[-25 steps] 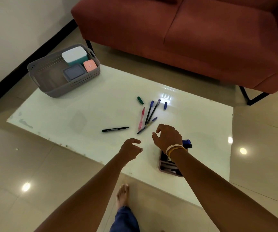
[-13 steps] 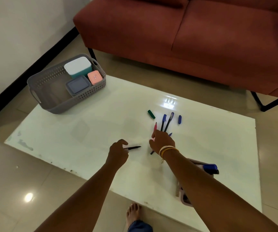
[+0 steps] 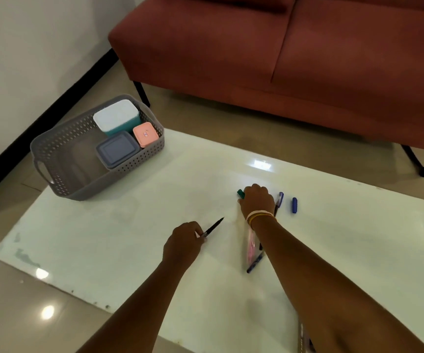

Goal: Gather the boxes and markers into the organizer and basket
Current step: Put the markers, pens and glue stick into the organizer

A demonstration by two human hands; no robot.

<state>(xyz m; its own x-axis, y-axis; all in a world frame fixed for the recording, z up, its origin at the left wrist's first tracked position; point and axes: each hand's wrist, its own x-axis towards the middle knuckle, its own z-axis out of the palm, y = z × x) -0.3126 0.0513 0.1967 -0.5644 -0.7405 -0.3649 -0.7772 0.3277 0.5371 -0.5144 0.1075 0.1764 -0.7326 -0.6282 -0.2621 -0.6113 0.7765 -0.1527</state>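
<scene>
Black marker (image 3: 213,227) pinched by left hand (image 3: 183,242), right hand (image 3: 256,200) seemingly over green cap (image 3: 240,193)

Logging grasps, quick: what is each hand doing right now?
Left hand: holds the black pen.
Right hand: rests over the markers beside the green cap; grip cannot be told.

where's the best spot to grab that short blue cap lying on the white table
Pinch the short blue cap across its narrow middle, from above. It lies flat on the white table, long axis pointing away, apart from the purple pen, so both long sides are free.
</scene>
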